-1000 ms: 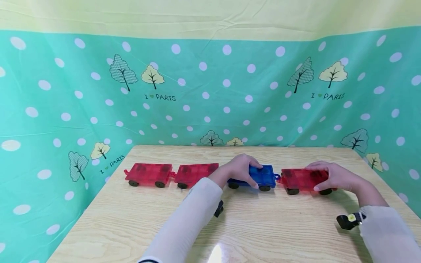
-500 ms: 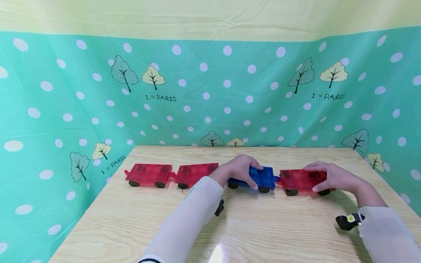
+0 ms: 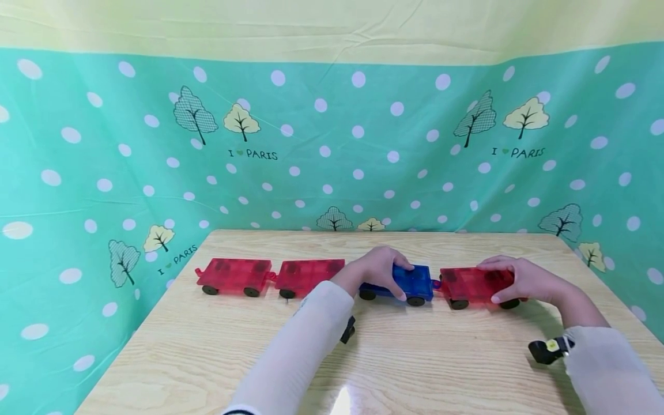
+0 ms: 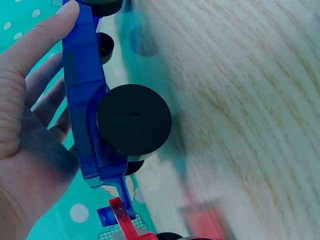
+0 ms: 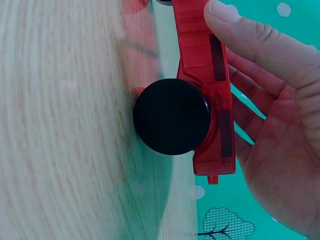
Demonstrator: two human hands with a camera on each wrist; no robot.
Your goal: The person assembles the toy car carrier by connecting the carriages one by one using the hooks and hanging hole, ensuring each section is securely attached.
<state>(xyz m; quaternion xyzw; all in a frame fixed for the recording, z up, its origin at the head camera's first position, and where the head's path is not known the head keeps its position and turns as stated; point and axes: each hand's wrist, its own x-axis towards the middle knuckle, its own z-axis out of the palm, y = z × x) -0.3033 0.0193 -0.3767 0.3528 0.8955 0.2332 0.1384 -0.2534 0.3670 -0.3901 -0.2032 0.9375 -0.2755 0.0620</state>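
A blue toy train car (image 3: pixel 419 279) with black wheels stands near the back of the table. My left hand (image 3: pixel 380 269) grips it from above, thumb on the near side. To its right is a see-through red toy train car (image 3: pixel 464 283), held likewise by my right hand (image 3: pixel 534 280). Their hook ends meet at a coupling (image 3: pixel 437 284); whether it is latched is too small to tell. In the left wrist view, a red hook (image 4: pixel 122 215) overlaps the blue car's other end. My left forearm partly covers the middle red car (image 3: pixel 303 274).
Another red car (image 3: pixel 236 275) stands at the left, coupled to the middle one, all in one row. Wood-grain table (image 3: pixel 430 363) extends in front. A dotted green cloth (image 3: pixel 311 138) hangs behind and at the sides.
The right red car has shifted slightly left and toward me with my right hand. The blue car's right end has come slightly lower and nearer. Both hands keep their hold.
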